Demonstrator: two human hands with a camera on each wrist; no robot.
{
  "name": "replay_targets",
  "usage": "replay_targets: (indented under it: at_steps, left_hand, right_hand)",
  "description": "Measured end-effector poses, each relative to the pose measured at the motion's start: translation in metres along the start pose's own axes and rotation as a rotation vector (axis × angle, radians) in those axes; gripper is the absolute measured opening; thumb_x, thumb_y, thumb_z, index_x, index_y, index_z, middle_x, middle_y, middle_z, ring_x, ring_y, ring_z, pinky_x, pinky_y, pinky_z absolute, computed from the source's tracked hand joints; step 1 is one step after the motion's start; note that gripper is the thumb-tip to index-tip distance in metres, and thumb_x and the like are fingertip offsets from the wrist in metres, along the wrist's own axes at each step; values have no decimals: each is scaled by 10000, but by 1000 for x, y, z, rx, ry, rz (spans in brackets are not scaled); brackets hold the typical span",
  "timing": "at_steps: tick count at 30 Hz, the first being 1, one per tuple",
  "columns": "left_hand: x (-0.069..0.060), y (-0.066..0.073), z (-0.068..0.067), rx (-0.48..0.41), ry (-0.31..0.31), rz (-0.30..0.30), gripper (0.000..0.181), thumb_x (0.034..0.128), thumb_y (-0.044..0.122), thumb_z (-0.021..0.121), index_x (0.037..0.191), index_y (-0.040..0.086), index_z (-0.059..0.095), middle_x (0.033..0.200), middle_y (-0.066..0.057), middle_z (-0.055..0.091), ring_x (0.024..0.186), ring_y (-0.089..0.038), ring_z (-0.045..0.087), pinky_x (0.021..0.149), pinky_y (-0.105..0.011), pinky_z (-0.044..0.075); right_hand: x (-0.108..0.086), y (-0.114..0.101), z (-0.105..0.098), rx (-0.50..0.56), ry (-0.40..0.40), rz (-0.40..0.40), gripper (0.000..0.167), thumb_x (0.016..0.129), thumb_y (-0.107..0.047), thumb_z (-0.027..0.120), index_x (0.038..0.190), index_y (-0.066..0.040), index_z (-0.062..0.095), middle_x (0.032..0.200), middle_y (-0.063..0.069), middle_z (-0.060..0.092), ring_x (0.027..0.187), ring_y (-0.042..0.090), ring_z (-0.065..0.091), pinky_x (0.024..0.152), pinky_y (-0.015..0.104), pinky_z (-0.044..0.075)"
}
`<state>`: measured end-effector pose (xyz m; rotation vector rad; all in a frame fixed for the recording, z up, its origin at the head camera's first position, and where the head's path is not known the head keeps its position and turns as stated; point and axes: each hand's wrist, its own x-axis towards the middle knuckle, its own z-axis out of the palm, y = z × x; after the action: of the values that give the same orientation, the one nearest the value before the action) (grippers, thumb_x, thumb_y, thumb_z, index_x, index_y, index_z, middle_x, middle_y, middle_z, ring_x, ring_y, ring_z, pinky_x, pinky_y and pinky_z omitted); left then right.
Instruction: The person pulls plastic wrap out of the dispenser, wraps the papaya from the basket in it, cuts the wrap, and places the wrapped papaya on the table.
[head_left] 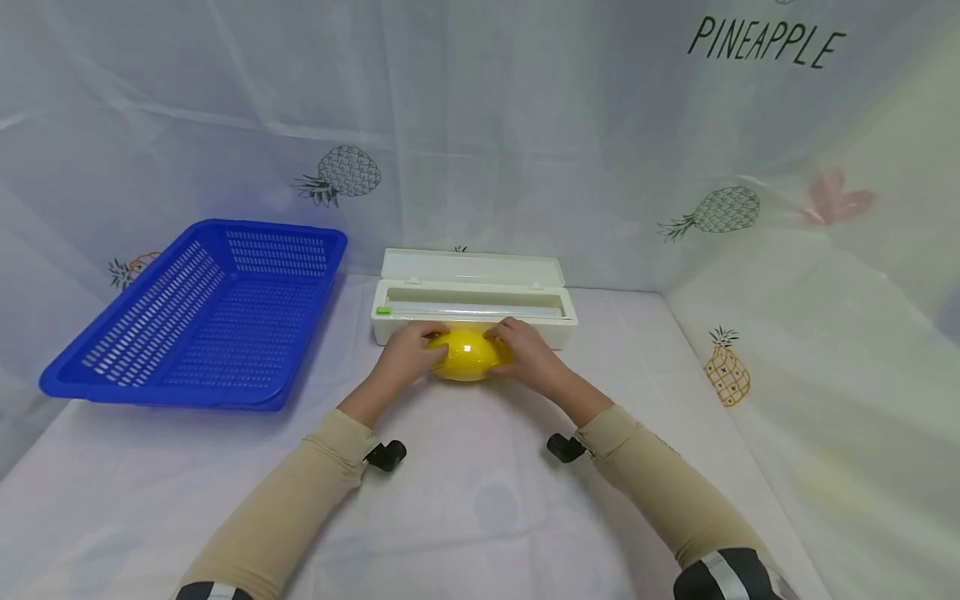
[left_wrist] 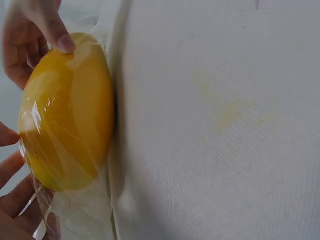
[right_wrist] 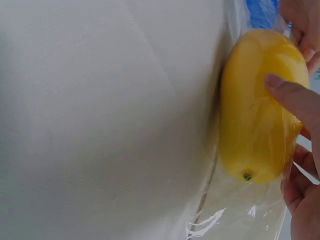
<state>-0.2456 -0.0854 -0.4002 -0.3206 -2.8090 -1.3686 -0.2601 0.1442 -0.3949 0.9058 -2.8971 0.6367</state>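
A yellow melon [head_left: 466,357] covered with clear cling film [left_wrist: 75,215] lies on the table against the front of a white cling film box [head_left: 555,331]. My left hand [head_left: 415,348] holds its left end; in the left wrist view, fingers [left_wrist: 17,170] touch the wrapped side. At the other end my right hand [head_left: 528,354] grips the melon, its thumb [right_wrist: 290,92] pressing on the film-covered skin. A small green stem end shows on the melon [right_wrist: 255,130] in the right wrist view. Some fingertips are hidden behind the fruit.
The box's lid [head_left: 472,267] stands raised at the back, and a small green piece [head_left: 383,311] sits at its left end. To the left is a blue plastic basket [head_left: 300,367]. A pineapple-printed curtain [head_left: 525,125] rises behind the white-covered table [head_left: 465,517].
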Motion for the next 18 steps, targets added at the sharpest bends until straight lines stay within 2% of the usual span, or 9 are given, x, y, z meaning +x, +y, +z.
replay_targets:
  at_steps: [6,9,11,15,18]
  left_hand:
    - [-2,2,-3,22,18,15,346,861,186,733,1179,60,685,1236,-121,614,1174,-304,534,1021,-438,423]
    - [-4,2,-7,14,64,17,364,856,219,749,1189,90,683,1227,-110,609,1130,-303,543,973,-447,455]
    - [-5,1,-11,1,125,27,375,851,226,757,1196,99,682,1215,-106,607,1103,-305,539,942,-451,465]
    - [-6,-5,-18,-1,290,41,420,832,217,777,1223,106,671,1243,-125,545,1147,-329,439,959,-475,404]
    - [-7,-10,-23,6,379,0,516,811,248,803,1283,131,630,1318,-142,439,1229,-342,331,1015,-500,339]
  right_hand:
    - [2,-4,-3,-26,0,-6,553,772,-388,829,1162,-47,634,1125,74,595,1048,245,544,968,382,443]
    - [4,-6,-6,-30,8,-3,492,799,-411,799,1119,-66,656,1095,55,611,1030,237,553,956,388,443]
    - [4,-7,-8,-34,6,-6,459,806,-408,793,1091,-73,664,1087,49,617,1032,240,554,958,399,437]
    - [6,-9,-12,-47,-12,-10,422,807,-406,791,1051,-79,679,1081,45,628,1043,244,558,964,417,422]
    - [8,-10,-15,-71,-28,-10,413,800,-415,795,1028,-87,692,1076,38,632,1038,237,560,951,414,415]
